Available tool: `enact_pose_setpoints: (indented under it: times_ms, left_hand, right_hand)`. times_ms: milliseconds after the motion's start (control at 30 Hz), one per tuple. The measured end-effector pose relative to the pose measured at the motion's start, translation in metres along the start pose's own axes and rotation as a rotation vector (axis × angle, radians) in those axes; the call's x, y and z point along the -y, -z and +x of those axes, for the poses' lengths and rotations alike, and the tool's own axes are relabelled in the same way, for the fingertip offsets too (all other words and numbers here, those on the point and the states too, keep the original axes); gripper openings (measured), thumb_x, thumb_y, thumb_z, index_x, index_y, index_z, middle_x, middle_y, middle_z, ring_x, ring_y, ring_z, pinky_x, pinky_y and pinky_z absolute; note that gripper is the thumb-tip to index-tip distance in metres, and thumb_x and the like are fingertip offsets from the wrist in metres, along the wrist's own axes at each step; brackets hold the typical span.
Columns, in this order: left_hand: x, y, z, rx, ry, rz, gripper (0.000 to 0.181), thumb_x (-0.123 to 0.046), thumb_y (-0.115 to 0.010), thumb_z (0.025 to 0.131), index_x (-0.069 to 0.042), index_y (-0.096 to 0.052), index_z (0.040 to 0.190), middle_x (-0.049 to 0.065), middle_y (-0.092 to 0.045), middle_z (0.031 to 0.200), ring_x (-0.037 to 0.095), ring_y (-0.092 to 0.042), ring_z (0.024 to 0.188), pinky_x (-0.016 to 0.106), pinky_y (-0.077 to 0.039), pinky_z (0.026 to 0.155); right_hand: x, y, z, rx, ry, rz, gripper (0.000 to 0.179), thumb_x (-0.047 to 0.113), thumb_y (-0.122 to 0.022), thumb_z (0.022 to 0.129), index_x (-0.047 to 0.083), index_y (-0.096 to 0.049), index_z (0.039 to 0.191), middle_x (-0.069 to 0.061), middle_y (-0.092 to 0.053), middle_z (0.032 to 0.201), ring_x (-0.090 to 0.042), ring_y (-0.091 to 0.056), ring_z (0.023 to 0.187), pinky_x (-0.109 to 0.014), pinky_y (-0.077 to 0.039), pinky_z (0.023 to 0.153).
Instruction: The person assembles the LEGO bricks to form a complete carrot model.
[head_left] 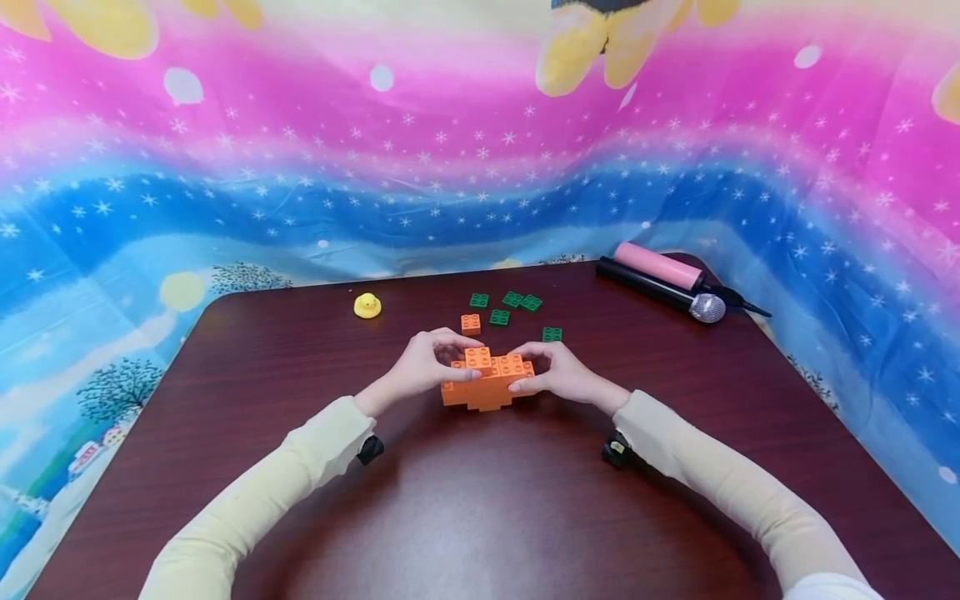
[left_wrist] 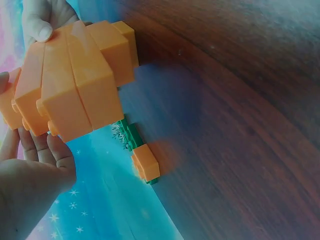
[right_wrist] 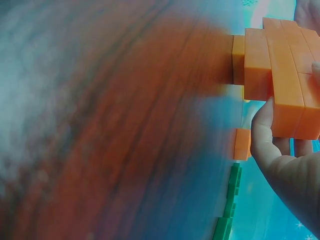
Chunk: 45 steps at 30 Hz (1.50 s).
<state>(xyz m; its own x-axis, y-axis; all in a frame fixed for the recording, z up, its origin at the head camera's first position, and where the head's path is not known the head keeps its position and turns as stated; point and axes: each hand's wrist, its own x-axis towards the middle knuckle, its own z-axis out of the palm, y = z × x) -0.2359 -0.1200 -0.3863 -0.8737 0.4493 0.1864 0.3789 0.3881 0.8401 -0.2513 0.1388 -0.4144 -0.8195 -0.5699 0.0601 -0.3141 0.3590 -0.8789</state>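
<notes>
In the head view, a stepped build of orange toy bricks (head_left: 487,390) stands near the middle of the table, wider above than at its foot. My left hand (head_left: 420,365) pinches a small orange brick (head_left: 478,358) on top of it, thumb in front and fingers behind. The right end of the build is gripped by my right hand (head_left: 564,372), whose thumb lies on the front face. From the left wrist, the smooth stacked layers (left_wrist: 75,80) show between both hands. The right wrist view has my right hand (right_wrist: 285,155) curled at the build's side.
Beyond the build lie a loose orange brick (head_left: 470,324) and several green bricks (head_left: 499,317). A yellow rubber duck (head_left: 367,306) sits at the back left. At the back right are a black microphone (head_left: 652,287) and a pink cylinder (head_left: 660,265). A patterned cloth (head_left: 420,200) surrounds the table.
</notes>
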Motion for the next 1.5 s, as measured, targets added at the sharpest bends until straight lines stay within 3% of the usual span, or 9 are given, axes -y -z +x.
enact_pose_setpoints:
  times_ms: [233, 467, 800, 1500]
  left_hand:
    - [0.002, -0.003, -0.003, -0.020, -0.005, -0.007, 0.038, -0.016, -0.080, 0.077, -0.008, -0.069, 0.112, 0.007, -0.062, 0.098, 0.020, -0.056, 0.084, 0.027, -0.050, 0.065]
    - [0.003, -0.009, -0.005, -0.041, -0.043, 0.007, 0.039, -0.015, -0.081, 0.076, -0.007, -0.067, 0.112, 0.008, -0.064, 0.103, 0.020, -0.058, 0.085, 0.031, -0.053, 0.073]
    - [0.006, -0.011, -0.005, -0.076, 0.018, 0.014, 0.039, -0.026, -0.082, 0.075, -0.012, -0.069, 0.109, 0.004, -0.069, 0.105, 0.018, -0.065, 0.088, 0.033, -0.055, 0.080]
    - [0.015, -0.012, 0.000, -0.057, -0.086, -0.049, 0.027, -0.018, -0.083, 0.075, -0.010, -0.071, 0.098, 0.003, -0.066, 0.099, 0.015, -0.062, 0.092, 0.034, -0.053, 0.084]
  right_hand:
    - [0.000, 0.000, 0.001, -0.002, -0.006, 0.000, 0.042, 0.016, -0.078, 0.080, 0.008, -0.064, 0.119, -0.009, -0.066, 0.118, -0.023, -0.057, 0.105, -0.036, -0.050, 0.088]
    - [-0.001, 0.000, 0.001, -0.002, -0.009, 0.009, 0.042, 0.016, -0.078, 0.080, 0.008, -0.064, 0.119, -0.010, -0.066, 0.118, -0.023, -0.057, 0.105, -0.035, -0.051, 0.088]
    - [0.000, 0.000, 0.000, -0.001, -0.008, -0.005, 0.042, 0.016, -0.077, 0.081, 0.008, -0.064, 0.119, -0.009, -0.065, 0.119, -0.023, -0.056, 0.107, -0.039, -0.048, 0.092]
    - [-0.001, 0.001, 0.000, 0.001, 0.013, 0.011, 0.041, 0.015, -0.077, 0.080, 0.007, -0.064, 0.118, -0.011, -0.065, 0.118, -0.022, -0.058, 0.105, -0.038, -0.050, 0.090]
